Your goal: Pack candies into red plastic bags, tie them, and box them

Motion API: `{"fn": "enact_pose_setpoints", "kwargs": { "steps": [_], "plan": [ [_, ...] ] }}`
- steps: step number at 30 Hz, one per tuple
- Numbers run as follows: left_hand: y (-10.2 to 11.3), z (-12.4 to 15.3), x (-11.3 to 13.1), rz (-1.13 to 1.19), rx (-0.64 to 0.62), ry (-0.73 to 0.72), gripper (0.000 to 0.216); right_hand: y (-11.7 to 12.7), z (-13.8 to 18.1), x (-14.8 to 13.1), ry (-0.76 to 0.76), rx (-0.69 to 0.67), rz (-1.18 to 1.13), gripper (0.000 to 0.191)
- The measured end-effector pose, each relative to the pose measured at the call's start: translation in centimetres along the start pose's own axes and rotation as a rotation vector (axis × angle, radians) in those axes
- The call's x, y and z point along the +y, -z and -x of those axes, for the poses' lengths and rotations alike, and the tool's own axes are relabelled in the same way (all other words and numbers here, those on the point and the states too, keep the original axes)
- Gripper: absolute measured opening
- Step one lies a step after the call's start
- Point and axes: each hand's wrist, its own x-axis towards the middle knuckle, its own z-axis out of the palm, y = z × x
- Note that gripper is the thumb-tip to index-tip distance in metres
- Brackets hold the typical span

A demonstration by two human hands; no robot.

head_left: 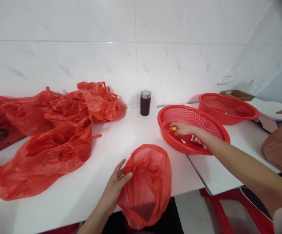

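My left hand (116,185) grips the rim of an open red plastic bag (148,182) that hangs over the front edge of the white table (121,139). My right hand (182,129) reaches into a round red mesh basket (214,125) and is closed on a small yellow item (174,128). A few small packets (196,140) lie in the bottom of that basket.
A heap of crumpled red plastic bags (58,130) covers the left of the table. A dark jar with a silver lid (145,102) stands by the tiled wall. A second red basket (228,107) and a cardboard box (238,94) sit at the right, beside another person's arm (281,143).
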Motion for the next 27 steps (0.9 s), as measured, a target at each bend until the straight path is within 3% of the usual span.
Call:
{"fn": "enact_pose_setpoints", "kwargs": {
  "steps": [2, 4, 7, 9, 10, 12, 14, 17, 20, 22, 23, 25, 27],
  "plan": [
    [-0.5, -0.4, -0.1, 0.119, 0.011, -0.021, 0.071, 0.6, 0.9, -2.7, -0.032, -0.144, -0.009, 0.014],
    [-1.4, -0.7, -0.2, 0.214, 0.004, -0.058, 0.067, 0.1, 2.7, -5.7, -0.036, -0.296, -0.119, 0.026],
    [-3.1, -1.2, -0.2, 0.285, 0.007, -0.103, 0.063, -3.1, 7.0, -8.7, 0.016, -0.664, -0.314, 0.039],
    [-4.0, -1.4, -0.1, 0.317, 0.013, -0.108, 0.063, -6.1, 10.0, -9.0, 0.134, -0.822, -0.132, 0.036],
    [-4.1, -1.5, -0.1, 0.326, 0.018, -0.110, 0.063, -7.4, 11.2, -8.6, 0.182, -0.837, 0.009, 0.037],
    [-4.0, -1.6, 0.0, 0.320, 0.049, -0.119, 0.061, -9.1, 12.8, -7.5, 0.218, -0.798, 0.330, 0.048],
    [-3.2, -1.5, 0.0, 0.276, 0.110, -0.143, 0.056, -9.1, 13.1, -7.0, 0.228, -0.760, 0.498, 0.059],
    [-1.8, -1.0, -0.1, 0.152, 0.169, -0.204, 0.051, -6.2, 11.5, -7.7, 0.306, -0.712, 0.341, 0.046],
    [-1.1, -0.1, -0.1, 0.034, 0.202, -0.259, 0.051, -1.7, 8.2, -7.7, 0.315, -0.393, 0.298, 0.035],
    [-1.0, 0.5, 0.0, -0.006, 0.211, -0.276, 0.053, 1.1, 6.1, -5.8, 0.161, -0.216, 0.563, 0.043],
    [-0.9, 0.8, 0.0, -0.014, 0.210, -0.274, 0.054, 2.2, 5.2, -4.4, 0.000, -0.216, 0.719, 0.053],
    [-0.9, 1.3, 0.0, -0.018, 0.206, -0.257, 0.058, 3.9, 4.2, -1.4, -0.199, -0.286, 0.799, 0.068],
    [-0.9, 1.7, -0.1, -0.017, 0.213, -0.236, 0.062, 4.5, 3.9, 1.0, -0.319, -0.398, 0.794, 0.071]
  ]
}}
